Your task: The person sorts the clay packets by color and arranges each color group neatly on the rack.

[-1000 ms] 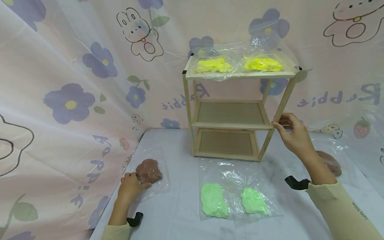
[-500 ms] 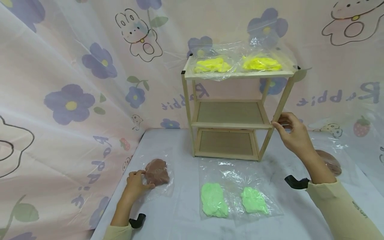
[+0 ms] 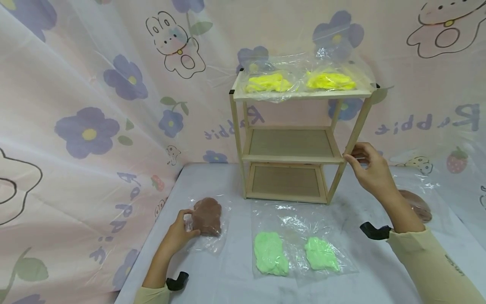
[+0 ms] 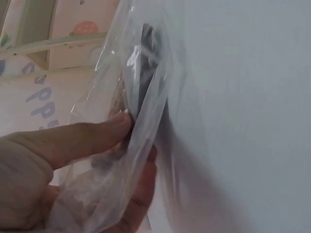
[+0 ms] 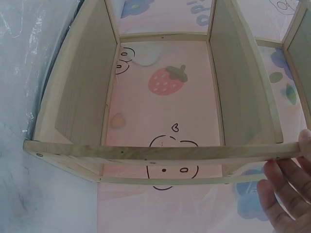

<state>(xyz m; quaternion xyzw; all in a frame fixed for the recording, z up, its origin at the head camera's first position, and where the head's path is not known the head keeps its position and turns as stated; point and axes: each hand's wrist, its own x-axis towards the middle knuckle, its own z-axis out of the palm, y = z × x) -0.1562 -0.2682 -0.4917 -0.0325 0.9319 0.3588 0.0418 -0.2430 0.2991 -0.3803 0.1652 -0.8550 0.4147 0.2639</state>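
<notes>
Brown bag has moved right with the left grip over the last second; it's on the left of the worktop, well apart from the rack. Left grip pinches its left side, thumb against fingers. Slack plastic could let it sag or slip. Green bags lie in front of the rack; a low pass might snag them. Right grip pinches the right front post; a tug could tip the rack, spilling the yellow bags on top.
</notes>
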